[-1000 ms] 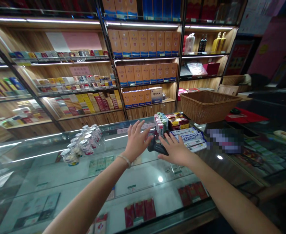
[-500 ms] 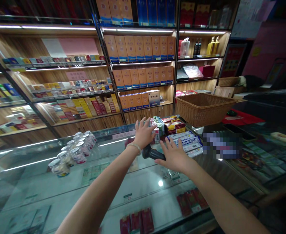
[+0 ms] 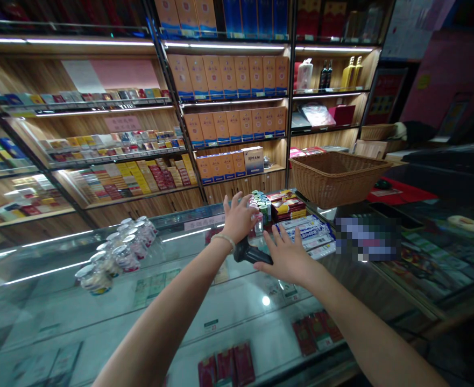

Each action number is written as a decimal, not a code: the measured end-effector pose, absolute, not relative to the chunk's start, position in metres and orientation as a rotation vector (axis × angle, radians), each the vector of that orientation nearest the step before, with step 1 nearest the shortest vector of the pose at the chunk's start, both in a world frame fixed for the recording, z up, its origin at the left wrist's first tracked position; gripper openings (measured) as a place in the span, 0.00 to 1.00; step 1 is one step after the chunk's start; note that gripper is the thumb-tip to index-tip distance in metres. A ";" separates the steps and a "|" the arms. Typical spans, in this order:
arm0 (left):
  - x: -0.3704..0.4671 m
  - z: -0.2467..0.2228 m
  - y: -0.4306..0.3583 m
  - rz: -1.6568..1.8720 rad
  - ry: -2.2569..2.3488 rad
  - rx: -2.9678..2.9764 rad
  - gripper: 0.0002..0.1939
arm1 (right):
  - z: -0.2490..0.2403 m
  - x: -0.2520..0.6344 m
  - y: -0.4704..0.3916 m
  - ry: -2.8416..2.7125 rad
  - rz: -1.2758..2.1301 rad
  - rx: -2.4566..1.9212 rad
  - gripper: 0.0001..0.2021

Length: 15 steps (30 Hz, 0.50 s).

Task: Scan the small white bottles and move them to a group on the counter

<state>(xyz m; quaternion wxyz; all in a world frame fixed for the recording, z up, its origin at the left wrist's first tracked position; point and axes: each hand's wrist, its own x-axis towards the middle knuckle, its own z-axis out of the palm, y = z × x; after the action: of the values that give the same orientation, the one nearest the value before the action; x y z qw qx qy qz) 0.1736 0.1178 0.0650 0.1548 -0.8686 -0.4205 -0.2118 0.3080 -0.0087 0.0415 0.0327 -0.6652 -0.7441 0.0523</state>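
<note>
My left hand (image 3: 237,221), a pale bracelet on its wrist, reaches out over the glass counter (image 3: 188,317) with its fingers spread. Just past its fingertips stand several small round-topped containers (image 3: 262,200); whether it touches the nearest, pinkish one cannot be made out. My right hand (image 3: 288,257) is stretched out, fingers apart, in front of flat blue and white packs (image 3: 311,232). A black handheld scanner (image 3: 255,255) lies between the two hands, its handle end by my right thumb. Neither hand is wrapped around anything.
Clear-wrapped cups (image 3: 126,244) stand in rows on the counter's left. Red and yellow packets (image 3: 287,207) lie behind the flat packs. A wicker basket (image 3: 333,185) is at the back right, near a dark phone-like slab (image 3: 396,216). Shelves of orange boxes (image 3: 228,72) rise behind.
The view has shifted very slightly, moving the cups and shelves a little left. Both hands keep nearly the same pose, and the scanner stays between them.
</note>
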 end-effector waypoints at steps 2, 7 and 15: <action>0.175 0.067 0.118 -0.590 -1.210 -2.502 0.08 | 0.043 0.308 -0.009 -2.300 0.188 -2.048 0.50; 0.179 0.070 0.118 -0.528 -1.279 -2.538 0.07 | 0.047 0.307 -0.009 -2.309 0.249 -2.047 0.50; 0.178 0.067 0.117 -0.585 -1.312 -2.565 0.06 | 0.052 0.307 -0.011 -2.297 0.251 -2.055 0.49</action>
<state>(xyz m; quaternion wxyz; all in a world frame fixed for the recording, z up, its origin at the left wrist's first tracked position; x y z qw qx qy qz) 0.1778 0.1167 0.0671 0.1009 -0.8680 -0.4441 -0.1979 0.3066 -0.0112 0.0518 0.0248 -0.6644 -0.7426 0.0810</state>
